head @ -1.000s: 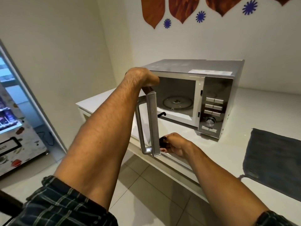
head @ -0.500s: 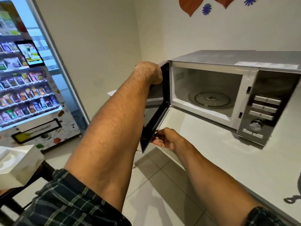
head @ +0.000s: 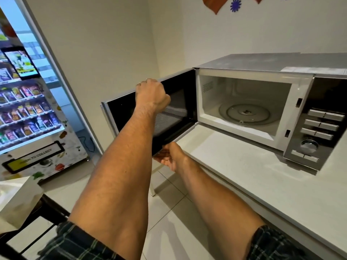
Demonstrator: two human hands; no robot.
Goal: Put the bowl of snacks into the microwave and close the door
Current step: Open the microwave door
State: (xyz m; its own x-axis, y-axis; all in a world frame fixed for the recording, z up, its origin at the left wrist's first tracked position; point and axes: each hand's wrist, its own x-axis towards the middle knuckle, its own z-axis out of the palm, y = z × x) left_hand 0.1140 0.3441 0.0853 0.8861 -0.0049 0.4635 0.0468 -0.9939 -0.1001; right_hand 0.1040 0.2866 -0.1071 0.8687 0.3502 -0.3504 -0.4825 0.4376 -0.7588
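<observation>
A silver microwave [head: 262, 62] stands on the white counter [head: 253, 175]. Its door [head: 180, 94] is swung wide to the left, dark inner side toward me. The cavity is empty apart from the glass turntable [head: 246, 113]. My left hand [head: 152, 94] is closed over the door's top edge. My right hand [head: 169, 156] grips the door's bottom edge from below, by the counter's front edge. No bowl of snacks is in view.
A lit vending machine [head: 24, 109] full of packets stands at the left. A white box [head: 16, 199] rests on a dark stand at the lower left. The floor below is tiled. The control panel [head: 319, 128] carries buttons and a dial.
The door has swung from half open to fully open toward the left, with both hands staying on its edges. My view has moved closer and turned left.
</observation>
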